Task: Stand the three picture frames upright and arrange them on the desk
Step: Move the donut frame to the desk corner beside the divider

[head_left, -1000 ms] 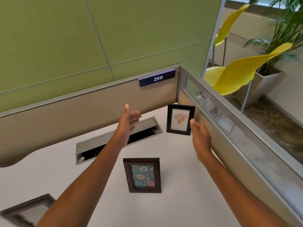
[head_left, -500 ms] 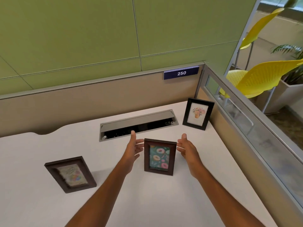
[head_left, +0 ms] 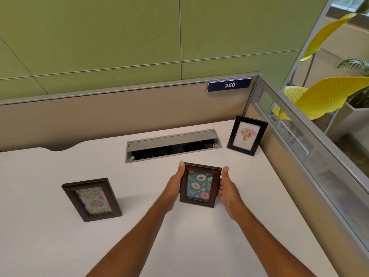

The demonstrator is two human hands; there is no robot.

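Closed in from both sides: half a second earlier left hand (head_left: 175, 183) and right hand (head_left: 226, 185) hovered spread just off the edges, then clamped on the doughnut frame (head_left: 200, 185), thumbs up along its sides, fingers hidden behind. Held mid-table (head_left: 50, 246), upright, just in front of the cable tray (head_left: 172, 143); whether its foot touched the surface, could not tell. Flower frame (head_left: 247, 135) stood in the far right corner by the partition, hands-off and apparently settled. Birthday frame (head_left: 91, 199) leaned back on its stand at left, well apart from the others. Meant, by the look of it, two frames placed and the middle one under adjustment. Called for squaring it to face forward and checking the stand before letting go. Risk: a stand not fully opened, a tip backwards.
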